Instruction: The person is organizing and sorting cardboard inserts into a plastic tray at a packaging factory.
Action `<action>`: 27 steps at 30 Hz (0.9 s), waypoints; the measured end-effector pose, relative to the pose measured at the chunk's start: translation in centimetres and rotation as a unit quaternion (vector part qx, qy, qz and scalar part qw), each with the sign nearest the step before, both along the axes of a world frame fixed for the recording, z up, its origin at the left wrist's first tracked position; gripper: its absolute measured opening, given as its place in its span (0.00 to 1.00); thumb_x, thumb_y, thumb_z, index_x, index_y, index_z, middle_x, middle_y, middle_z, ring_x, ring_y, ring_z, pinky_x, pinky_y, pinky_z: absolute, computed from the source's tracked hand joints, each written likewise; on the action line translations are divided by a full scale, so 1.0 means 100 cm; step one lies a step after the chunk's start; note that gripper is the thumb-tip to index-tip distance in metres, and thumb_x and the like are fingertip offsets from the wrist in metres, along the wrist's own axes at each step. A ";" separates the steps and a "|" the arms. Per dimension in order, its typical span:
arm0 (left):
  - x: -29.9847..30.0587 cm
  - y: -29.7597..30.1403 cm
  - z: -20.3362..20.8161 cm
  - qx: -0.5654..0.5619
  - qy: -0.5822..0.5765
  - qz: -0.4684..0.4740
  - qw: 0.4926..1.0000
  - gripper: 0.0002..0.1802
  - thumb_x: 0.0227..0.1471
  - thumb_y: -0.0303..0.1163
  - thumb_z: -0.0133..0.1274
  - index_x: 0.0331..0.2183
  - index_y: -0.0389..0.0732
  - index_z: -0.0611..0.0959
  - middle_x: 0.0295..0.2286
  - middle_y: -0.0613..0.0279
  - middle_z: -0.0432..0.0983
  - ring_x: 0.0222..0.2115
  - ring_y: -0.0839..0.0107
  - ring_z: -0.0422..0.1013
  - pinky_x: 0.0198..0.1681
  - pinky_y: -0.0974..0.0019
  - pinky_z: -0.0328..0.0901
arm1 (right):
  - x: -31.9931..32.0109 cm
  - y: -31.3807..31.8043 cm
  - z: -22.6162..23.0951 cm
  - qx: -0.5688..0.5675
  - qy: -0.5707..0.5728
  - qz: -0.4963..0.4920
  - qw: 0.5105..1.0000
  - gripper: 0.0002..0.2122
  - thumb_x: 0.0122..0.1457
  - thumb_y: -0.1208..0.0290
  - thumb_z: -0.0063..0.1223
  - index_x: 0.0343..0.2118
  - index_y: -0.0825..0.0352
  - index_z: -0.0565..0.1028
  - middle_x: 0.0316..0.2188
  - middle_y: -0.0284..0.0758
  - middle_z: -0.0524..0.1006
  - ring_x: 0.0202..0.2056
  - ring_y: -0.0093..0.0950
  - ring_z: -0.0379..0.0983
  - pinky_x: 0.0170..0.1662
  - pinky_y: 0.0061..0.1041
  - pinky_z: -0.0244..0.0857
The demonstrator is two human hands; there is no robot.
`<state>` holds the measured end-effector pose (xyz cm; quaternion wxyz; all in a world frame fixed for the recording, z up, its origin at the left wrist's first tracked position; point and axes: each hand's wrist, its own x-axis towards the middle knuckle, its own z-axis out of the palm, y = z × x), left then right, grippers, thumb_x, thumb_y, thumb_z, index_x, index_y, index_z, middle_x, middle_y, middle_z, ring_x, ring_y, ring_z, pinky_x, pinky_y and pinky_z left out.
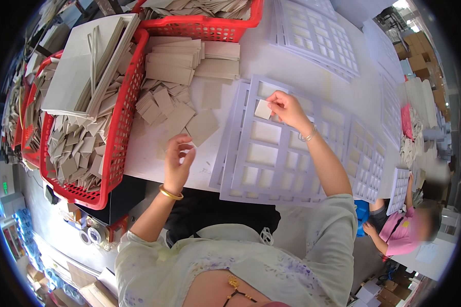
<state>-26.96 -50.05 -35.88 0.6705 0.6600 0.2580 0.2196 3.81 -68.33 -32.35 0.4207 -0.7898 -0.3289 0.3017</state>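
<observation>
My right hand pinches a small pale card square between thumb and fingers. That square is over an upper-left opening of a white panel cut with rectangular openings, which lies on a stack of similar panels. My left hand hangs to the left of the stack, fingers loosely curled and apart, with nothing visible in it. Just beyond its fingertips lie larger grey card rectangles. Smaller loose cards are heaped behind them, and neat stacks of grey card stand farther back.
A red plastic basket full of card pieces stands at the left, with large grey sheets on top. Another red basket is at the back. More white panels lie far right. At right, a person in pink holds a panel.
</observation>
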 end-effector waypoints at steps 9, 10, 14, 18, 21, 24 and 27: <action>-0.035 0.025 -0.005 0.042 0.016 0.062 0.997 0.16 0.50 0.20 0.51 0.42 0.38 0.70 0.47 0.60 0.65 0.34 0.76 0.68 0.36 0.73 0.64 | -0.027 0.017 0.004 -0.069 -0.351 0.016 0.934 0.07 0.48 0.76 0.57 0.32 0.65 0.73 0.29 0.32 0.69 0.27 0.30 0.70 0.32 0.27 0.66; -0.035 0.026 -0.005 0.053 0.013 0.063 0.996 0.16 0.49 0.20 0.52 0.42 0.38 0.71 0.47 0.60 0.65 0.34 0.76 0.68 0.36 0.73 0.64 | -0.029 0.019 0.005 -0.061 -0.384 0.012 0.921 0.07 0.46 0.75 0.59 0.30 0.64 0.74 0.29 0.32 0.69 0.30 0.32 0.70 0.34 0.29 0.65; -0.023 0.023 0.010 0.095 0.005 0.037 0.995 0.16 0.47 0.19 0.53 0.40 0.38 0.73 0.47 0.58 0.66 0.33 0.75 0.69 0.35 0.73 0.64 | -0.024 0.013 0.003 -0.081 -0.483 0.097 0.866 0.02 0.44 0.74 0.58 0.22 0.61 0.76 0.28 0.30 0.69 0.35 0.31 0.68 0.34 0.32 0.63; 0.001 0.028 0.027 0.148 0.004 0.021 0.989 0.14 0.45 0.18 0.54 0.38 0.38 0.75 0.44 0.57 0.68 0.33 0.74 0.69 0.35 0.73 0.64 | -0.016 0.014 0.003 -0.072 -0.465 0.097 0.877 0.02 0.44 0.74 0.58 0.20 0.59 0.77 0.28 0.30 0.70 0.35 0.31 0.68 0.35 0.33 0.61; 0.032 0.041 0.044 0.219 -0.031 -0.014 0.975 0.13 0.43 0.18 0.55 0.35 0.39 0.77 0.39 0.58 0.72 0.32 0.72 0.70 0.34 0.70 0.63 | -0.006 0.030 0.013 -0.060 -0.474 0.100 0.873 0.02 0.45 0.73 0.57 0.23 0.58 0.78 0.27 0.31 0.71 0.33 0.31 0.69 0.35 0.32 0.60; 0.063 0.067 0.056 0.262 -0.064 -0.005 0.963 0.13 0.42 0.18 0.54 0.35 0.38 0.76 0.38 0.60 0.72 0.32 0.72 0.70 0.34 0.69 0.63 | 0.003 0.066 0.030 -0.013 -0.369 0.046 0.928 0.02 0.47 0.72 0.57 0.26 0.58 0.78 0.26 0.30 0.72 0.30 0.29 0.70 0.36 0.31 0.60; 0.078 0.086 0.064 0.284 -0.063 0.009 0.957 0.13 0.42 0.18 0.54 0.34 0.37 0.76 0.35 0.60 0.73 0.33 0.69 0.70 0.33 0.68 0.63 | 0.009 0.110 0.047 0.032 -0.371 0.029 0.928 0.03 0.49 0.72 0.56 0.27 0.58 0.78 0.24 0.29 0.73 0.28 0.29 0.71 0.36 0.32 0.62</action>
